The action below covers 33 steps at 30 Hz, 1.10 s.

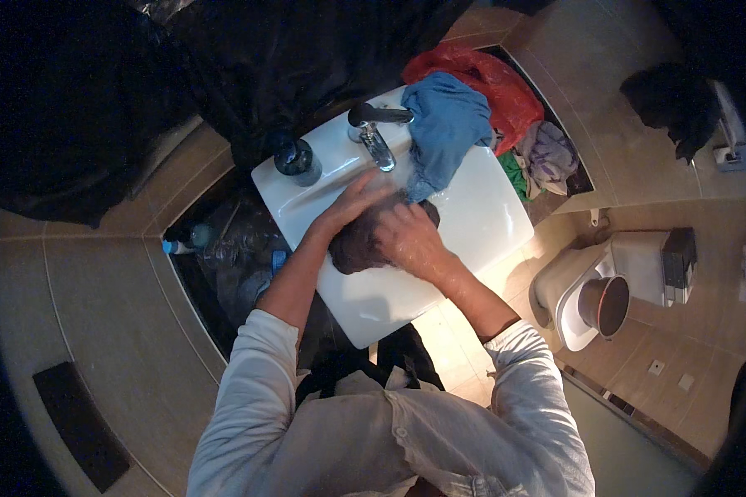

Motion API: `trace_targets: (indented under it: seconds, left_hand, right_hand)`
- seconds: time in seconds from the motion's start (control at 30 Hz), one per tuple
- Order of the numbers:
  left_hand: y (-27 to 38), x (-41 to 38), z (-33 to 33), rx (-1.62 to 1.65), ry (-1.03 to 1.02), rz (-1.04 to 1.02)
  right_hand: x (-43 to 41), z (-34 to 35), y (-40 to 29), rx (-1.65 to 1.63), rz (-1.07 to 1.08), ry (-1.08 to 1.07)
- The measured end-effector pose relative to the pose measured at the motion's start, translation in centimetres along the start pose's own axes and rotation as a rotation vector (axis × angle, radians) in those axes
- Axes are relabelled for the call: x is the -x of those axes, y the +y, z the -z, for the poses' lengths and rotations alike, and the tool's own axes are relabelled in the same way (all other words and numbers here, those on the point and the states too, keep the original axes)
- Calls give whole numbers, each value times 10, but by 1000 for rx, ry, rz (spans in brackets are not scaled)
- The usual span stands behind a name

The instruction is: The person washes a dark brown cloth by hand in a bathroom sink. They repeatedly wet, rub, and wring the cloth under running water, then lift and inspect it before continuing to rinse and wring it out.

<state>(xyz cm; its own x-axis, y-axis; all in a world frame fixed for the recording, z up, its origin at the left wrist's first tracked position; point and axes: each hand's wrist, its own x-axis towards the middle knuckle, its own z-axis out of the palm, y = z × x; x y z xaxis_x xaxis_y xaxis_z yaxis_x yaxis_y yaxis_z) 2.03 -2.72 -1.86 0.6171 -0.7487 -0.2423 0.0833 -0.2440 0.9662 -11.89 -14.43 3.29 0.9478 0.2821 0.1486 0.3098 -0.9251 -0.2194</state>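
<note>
In the white washbasin [478, 230] lies a dark, wet-looking cloth [354, 242] beneath both my hands. My left hand [360, 202] rests on its upper left part, just below the chrome faucet [379, 149], with the fingers extended. My right hand [410, 239] is closed on the cloth's right side, fingers bent into it. Water seems to run from the spout, though the stream is blurred. A blue cloth [451, 130] hangs over the basin's back right rim, its lower end close to the dark cloth.
A dark bottle [298, 163] stands on the basin's back left corner. Behind the right rim lie a red plastic bag [510, 99] and a grey-purple garment [547, 158]. To the right, a brown bucket [606, 305] sits on a toilet [572, 323]. Dark sheeting hangs behind the basin.
</note>
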Motion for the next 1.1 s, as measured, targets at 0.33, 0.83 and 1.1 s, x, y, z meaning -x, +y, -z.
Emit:
trace_targets:
  seconds: [0.33, 0.83, 1.1]
  left_hand:
    - [-18, 72, -7, -670, 31, -227]
    - [-29, 15, -9, -984, -2, -55]
    - [-45, -21, 1, -785, 149, -45]
  right_hand:
    - [51, -31, 4, -370, -432, 285]
    - [-17, -94, 60, -63, -555, -43]
    - [-40, -59, 75, -309, -756, -129]
